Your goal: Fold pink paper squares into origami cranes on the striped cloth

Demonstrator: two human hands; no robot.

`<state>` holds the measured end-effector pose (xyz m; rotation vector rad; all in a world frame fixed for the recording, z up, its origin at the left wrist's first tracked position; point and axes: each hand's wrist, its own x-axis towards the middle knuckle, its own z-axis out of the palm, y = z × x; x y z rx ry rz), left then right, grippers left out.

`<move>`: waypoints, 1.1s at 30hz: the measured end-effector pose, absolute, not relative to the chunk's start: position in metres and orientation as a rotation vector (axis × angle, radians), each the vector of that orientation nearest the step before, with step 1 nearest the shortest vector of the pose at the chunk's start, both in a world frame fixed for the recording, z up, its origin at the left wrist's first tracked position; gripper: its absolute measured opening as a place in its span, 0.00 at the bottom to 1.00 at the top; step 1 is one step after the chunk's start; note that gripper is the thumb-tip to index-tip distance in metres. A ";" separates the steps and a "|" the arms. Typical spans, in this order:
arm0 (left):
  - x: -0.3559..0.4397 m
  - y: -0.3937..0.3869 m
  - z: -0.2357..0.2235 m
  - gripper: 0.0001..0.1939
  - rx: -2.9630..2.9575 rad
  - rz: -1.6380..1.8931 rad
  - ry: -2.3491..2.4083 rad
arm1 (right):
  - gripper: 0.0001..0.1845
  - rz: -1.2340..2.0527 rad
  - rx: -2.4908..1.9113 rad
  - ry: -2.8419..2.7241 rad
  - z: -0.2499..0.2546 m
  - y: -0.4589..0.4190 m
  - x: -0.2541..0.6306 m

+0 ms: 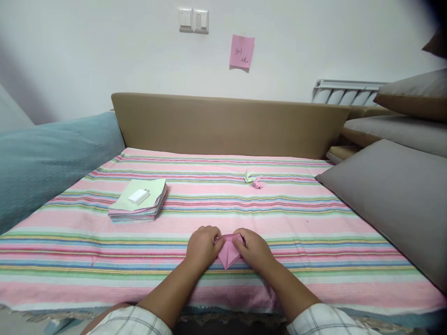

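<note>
So the left hand (203, 246) and right hand (255, 251) are both on a small folded pink paper piece (227, 255), down near the front edge of the pink, multicolour-striped cloth (195, 223). The left fingers are curled around the paper's upper left corner, with the thumb lying on top. The right fingers do pretty much the same on the upper right corner, thumb on top too. So both hands have a narrow grip, holding the paper between them. The piece comes down to a point facing the person, and you can see a crease running down the middle.

Further back, a bit to the right, there's a tiny pale green folded paper figure (248, 176) and a pink folded paper figure (258, 183) right beside it, both with pointy bits sticking out. Over on the left sits a thick stack of square coloured paper sheets (139, 204), pale green one on top, with a white plastic plug adapter (138, 196) lying on it.

Around all that: a light blue fabric cover (59, 163) on the left, grey and brown cushions (394, 195) piled up on the right, and a tan upholstered backrest (226, 125) behind. There's also a pink sticky note (242, 51) with handwriting on the white wall (132, 51), just beside some white switches (193, 20).
</note>
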<state>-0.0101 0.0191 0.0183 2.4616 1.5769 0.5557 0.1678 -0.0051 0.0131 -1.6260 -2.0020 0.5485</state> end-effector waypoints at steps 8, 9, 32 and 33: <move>-0.009 0.017 0.026 0.13 2.438 0.391 1.609 | 0.10 0.587 -1.636 -1.928 0.012 -0.006 0.169; -0.008 0.016 0.026 0.13 2.443 0.377 1.621 | 0.09 0.591 -1.637 -1.915 0.012 -0.006 0.169; -0.005 0.017 0.030 0.14 2.460 0.246 1.687 | 0.06 1.023 -1.413 -1.786 0.014 -0.007 0.186; -0.005 0.017 0.031 0.14 2.460 0.246 1.685 | 0.06 0.980 -1.435 -1.808 0.015 -0.007 0.185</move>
